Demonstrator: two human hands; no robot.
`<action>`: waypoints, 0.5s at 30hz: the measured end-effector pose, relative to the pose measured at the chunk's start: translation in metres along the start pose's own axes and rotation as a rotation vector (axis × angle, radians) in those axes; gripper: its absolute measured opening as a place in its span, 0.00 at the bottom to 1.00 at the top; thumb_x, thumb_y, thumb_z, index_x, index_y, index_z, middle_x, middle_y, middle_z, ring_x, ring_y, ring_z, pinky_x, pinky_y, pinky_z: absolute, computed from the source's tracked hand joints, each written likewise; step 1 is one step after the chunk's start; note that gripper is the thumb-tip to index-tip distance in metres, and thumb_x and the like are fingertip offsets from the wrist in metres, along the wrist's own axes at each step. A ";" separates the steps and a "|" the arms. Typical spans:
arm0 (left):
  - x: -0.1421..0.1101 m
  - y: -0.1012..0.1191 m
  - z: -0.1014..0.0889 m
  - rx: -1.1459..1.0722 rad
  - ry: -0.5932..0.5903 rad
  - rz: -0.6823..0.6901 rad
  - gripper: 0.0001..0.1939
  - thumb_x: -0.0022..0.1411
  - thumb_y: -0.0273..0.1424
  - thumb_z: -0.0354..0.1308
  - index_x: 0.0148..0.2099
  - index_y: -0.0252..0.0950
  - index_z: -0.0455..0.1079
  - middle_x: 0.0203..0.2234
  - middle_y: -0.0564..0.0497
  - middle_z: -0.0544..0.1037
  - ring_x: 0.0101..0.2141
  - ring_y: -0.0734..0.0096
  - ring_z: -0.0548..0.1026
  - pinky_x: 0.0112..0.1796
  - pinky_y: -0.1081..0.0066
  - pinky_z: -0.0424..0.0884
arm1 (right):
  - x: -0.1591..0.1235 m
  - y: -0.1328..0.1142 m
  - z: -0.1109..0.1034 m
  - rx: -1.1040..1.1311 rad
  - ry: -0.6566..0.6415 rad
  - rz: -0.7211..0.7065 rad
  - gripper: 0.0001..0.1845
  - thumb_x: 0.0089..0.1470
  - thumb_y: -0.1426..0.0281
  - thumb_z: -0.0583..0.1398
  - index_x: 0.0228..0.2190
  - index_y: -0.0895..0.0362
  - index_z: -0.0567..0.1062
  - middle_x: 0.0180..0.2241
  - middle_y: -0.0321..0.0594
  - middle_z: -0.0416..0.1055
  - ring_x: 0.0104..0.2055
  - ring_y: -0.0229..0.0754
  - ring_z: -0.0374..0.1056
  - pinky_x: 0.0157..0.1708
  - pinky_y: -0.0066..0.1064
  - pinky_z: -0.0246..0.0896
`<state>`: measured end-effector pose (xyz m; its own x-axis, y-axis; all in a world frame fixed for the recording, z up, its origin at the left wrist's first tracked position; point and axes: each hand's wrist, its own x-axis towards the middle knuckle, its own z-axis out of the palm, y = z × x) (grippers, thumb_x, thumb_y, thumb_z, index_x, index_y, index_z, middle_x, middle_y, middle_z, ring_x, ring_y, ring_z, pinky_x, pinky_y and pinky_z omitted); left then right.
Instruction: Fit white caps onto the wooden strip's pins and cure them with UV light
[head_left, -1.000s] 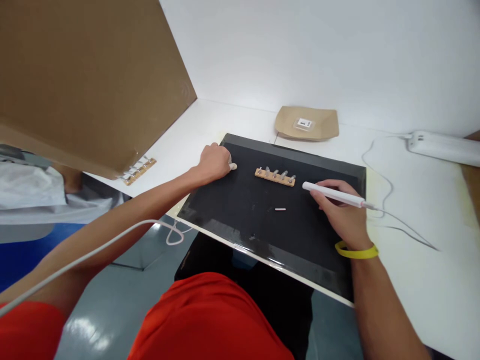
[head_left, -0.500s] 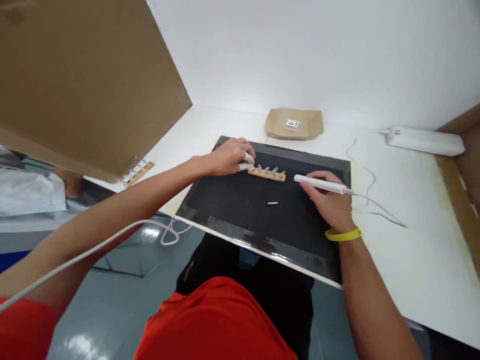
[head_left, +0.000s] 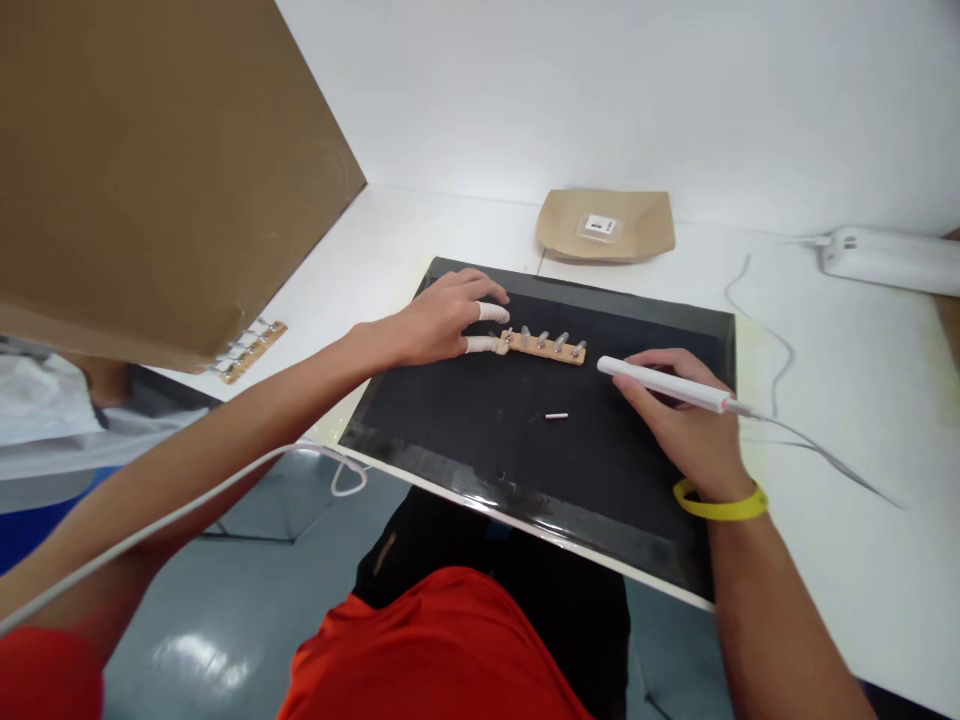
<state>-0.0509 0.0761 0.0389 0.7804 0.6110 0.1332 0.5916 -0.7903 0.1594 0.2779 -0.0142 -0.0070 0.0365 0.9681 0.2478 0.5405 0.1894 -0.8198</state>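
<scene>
My left hand [head_left: 450, 318] is at the left end of a small wooden strip [head_left: 544, 348] carrying several metal fittings with clear sleeves. White covers are on its thumb and index finger. These fingers are apart, with the thumb by the strip's end; whether it presses on the strip I cannot tell. My right hand [head_left: 694, 425] is closed around a white pen-shaped tool [head_left: 664, 383] with a cord at its rear. The tool's front end points left, a little apart from the strip's right end. A short white stick [head_left: 556, 416] lies nearer me on the black mat [head_left: 465, 420].
Behind the mat sits a brown paper packet [head_left: 637, 222] with a label. A white power strip [head_left: 892, 262] lies at right, with loose cables. A large cardboard panel [head_left: 165, 150] stands at left, a similar fitted strip [head_left: 255, 352] by its base. A white cable crosses my left arm.
My left hand has moved right from the bare mat to the wooden strip's left end, and its fingers have spread. My right hand keeps the white tool about where it was.
</scene>
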 end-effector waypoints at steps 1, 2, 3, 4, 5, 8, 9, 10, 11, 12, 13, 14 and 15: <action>-0.004 0.001 0.002 0.021 0.023 -0.024 0.17 0.71 0.43 0.62 0.53 0.38 0.80 0.57 0.41 0.78 0.59 0.50 0.72 0.59 0.52 0.68 | 0.000 -0.001 0.000 -0.008 -0.005 -0.009 0.10 0.57 0.59 0.69 0.38 0.50 0.81 0.39 0.40 0.79 0.38 0.46 0.74 0.35 0.36 0.69; -0.008 0.002 0.005 0.035 0.045 -0.050 0.18 0.71 0.45 0.62 0.51 0.38 0.80 0.56 0.41 0.79 0.58 0.49 0.73 0.58 0.52 0.68 | -0.001 -0.001 0.000 -0.016 -0.009 -0.013 0.10 0.57 0.59 0.69 0.38 0.50 0.80 0.39 0.40 0.79 0.38 0.46 0.74 0.34 0.36 0.69; -0.013 0.004 0.007 0.037 0.062 -0.076 0.19 0.71 0.47 0.61 0.50 0.38 0.81 0.55 0.41 0.79 0.57 0.50 0.73 0.57 0.53 0.68 | -0.001 -0.002 -0.001 -0.025 -0.014 -0.013 0.10 0.58 0.59 0.69 0.38 0.50 0.80 0.39 0.40 0.79 0.39 0.46 0.74 0.34 0.36 0.69; -0.017 0.006 0.009 0.030 0.075 -0.097 0.20 0.71 0.48 0.60 0.49 0.37 0.81 0.54 0.41 0.80 0.57 0.51 0.73 0.56 0.53 0.69 | -0.002 -0.002 -0.001 -0.035 -0.018 -0.010 0.10 0.58 0.59 0.69 0.38 0.50 0.80 0.39 0.40 0.79 0.39 0.46 0.74 0.35 0.36 0.68; -0.021 0.007 0.011 0.016 0.084 -0.112 0.20 0.71 0.49 0.60 0.48 0.38 0.81 0.53 0.42 0.80 0.56 0.51 0.73 0.56 0.54 0.69 | -0.002 -0.002 -0.001 -0.047 -0.021 -0.004 0.10 0.58 0.59 0.69 0.38 0.50 0.80 0.39 0.40 0.79 0.39 0.46 0.74 0.35 0.36 0.68; -0.030 0.010 0.016 -0.061 0.100 -0.128 0.19 0.69 0.49 0.62 0.47 0.39 0.81 0.51 0.45 0.82 0.55 0.54 0.74 0.55 0.57 0.68 | -0.003 -0.003 -0.002 -0.077 -0.017 0.002 0.10 0.58 0.59 0.69 0.39 0.50 0.80 0.38 0.39 0.79 0.38 0.46 0.74 0.36 0.38 0.69; -0.031 0.011 0.017 -0.097 0.104 -0.129 0.18 0.69 0.48 0.63 0.46 0.39 0.81 0.51 0.46 0.82 0.55 0.55 0.75 0.55 0.58 0.68 | -0.003 -0.004 -0.002 -0.081 -0.016 0.003 0.10 0.58 0.59 0.69 0.39 0.50 0.80 0.38 0.39 0.79 0.38 0.47 0.74 0.37 0.38 0.69; -0.032 0.012 0.018 -0.134 0.107 -0.130 0.17 0.70 0.47 0.63 0.45 0.39 0.81 0.50 0.47 0.82 0.54 0.56 0.75 0.55 0.58 0.68 | -0.003 -0.005 -0.002 -0.080 -0.015 0.001 0.10 0.57 0.60 0.70 0.39 0.50 0.80 0.38 0.39 0.79 0.38 0.47 0.75 0.38 0.39 0.70; -0.032 0.012 0.019 -0.170 0.108 -0.129 0.15 0.70 0.46 0.64 0.45 0.39 0.81 0.50 0.47 0.83 0.53 0.57 0.76 0.54 0.58 0.68 | -0.003 -0.006 -0.002 -0.077 -0.013 -0.003 0.10 0.57 0.60 0.70 0.38 0.50 0.80 0.38 0.39 0.79 0.39 0.48 0.75 0.39 0.41 0.71; -0.032 0.013 0.019 -0.200 0.108 -0.125 0.14 0.70 0.44 0.64 0.44 0.39 0.81 0.49 0.47 0.83 0.53 0.57 0.76 0.54 0.58 0.69 | -0.003 -0.006 -0.002 -0.073 -0.010 -0.007 0.10 0.57 0.60 0.70 0.38 0.50 0.80 0.38 0.40 0.79 0.39 0.49 0.75 0.41 0.42 0.71; -0.032 0.013 0.019 -0.225 0.108 -0.122 0.13 0.69 0.43 0.65 0.44 0.39 0.81 0.49 0.47 0.83 0.53 0.57 0.76 0.55 0.58 0.69 | -0.003 -0.007 -0.002 -0.069 -0.008 -0.007 0.10 0.57 0.60 0.70 0.38 0.50 0.80 0.39 0.40 0.79 0.40 0.49 0.75 0.42 0.43 0.72; -0.032 0.014 0.020 -0.243 0.106 -0.121 0.12 0.69 0.42 0.65 0.44 0.39 0.81 0.49 0.47 0.83 0.53 0.56 0.76 0.55 0.57 0.68 | -0.003 -0.008 -0.002 -0.065 -0.007 -0.004 0.09 0.58 0.60 0.70 0.38 0.49 0.80 0.39 0.40 0.79 0.40 0.50 0.76 0.43 0.45 0.72; -0.032 0.014 0.020 -0.256 0.105 -0.123 0.11 0.69 0.42 0.66 0.44 0.39 0.81 0.50 0.47 0.83 0.54 0.56 0.76 0.56 0.56 0.68 | -0.003 -0.008 -0.002 -0.062 -0.005 0.001 0.09 0.58 0.60 0.70 0.38 0.49 0.80 0.39 0.40 0.80 0.41 0.50 0.76 0.43 0.45 0.73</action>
<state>-0.0633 0.0448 0.0173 0.6730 0.7133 0.1956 0.5997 -0.6810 0.4202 0.2753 -0.0190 -0.0001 0.0326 0.9691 0.2444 0.5914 0.1784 -0.7864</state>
